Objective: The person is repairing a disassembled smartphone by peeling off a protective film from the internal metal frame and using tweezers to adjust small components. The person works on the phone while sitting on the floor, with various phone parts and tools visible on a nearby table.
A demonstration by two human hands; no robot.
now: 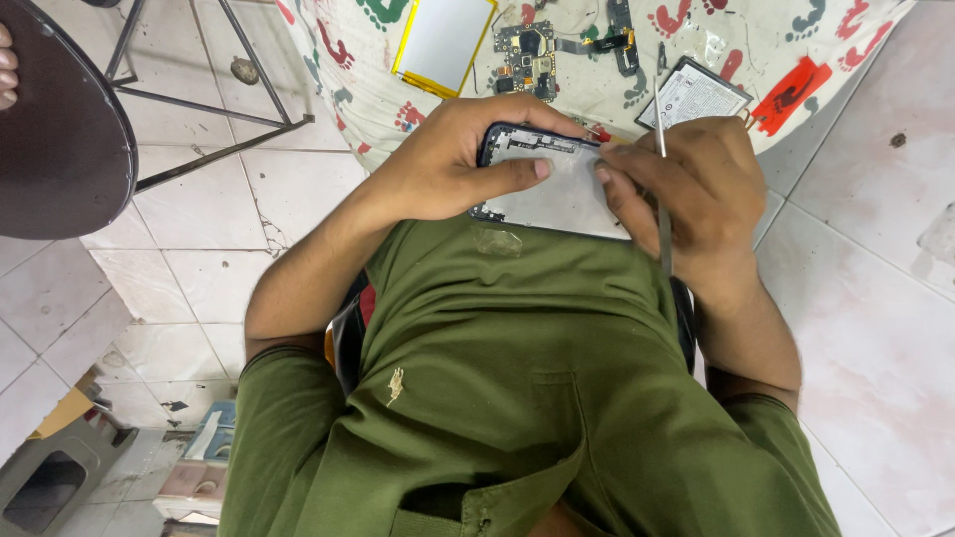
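Both hands close their grip on an opened phone body (pixel 557 189), held low against the person's green shirt (pixel 517 378) at the near edge of a cloth-covered worktop (pixel 398 89). On the picture's left, the left hand (pixel 448 164) wraps the dark top end of the frame, fingers curled over the far rim and thumb (pixel 512 171) pressed flat across the pale inner plate. Opposite it, the right hand (pixel 696 194) pinches the other end while also carrying a thin metal tool (pixel 663 189), its shaft running upright between the fingers; whether the tip touches the phone cannot be told, since the fingers hide it.

With its back off, the phone body looks light, thin and rigid, but likely fragile: exposed parts near the top edge would not take pressure well, and the smooth plate may be slippery. Holding by the outer rim and corners, as both hands do here, seems the safest place to take it.

Behind the hands, on the footprint-patterned cloth, lie a flat yellow-edged panel (pixel 443 45), a bare circuit board (pixel 527 55) and a battery pack (pixel 691 97), all apart from the phone. A dark round stool seat (pixel 60 129) stands on the tiled floor (pixel 865 298).
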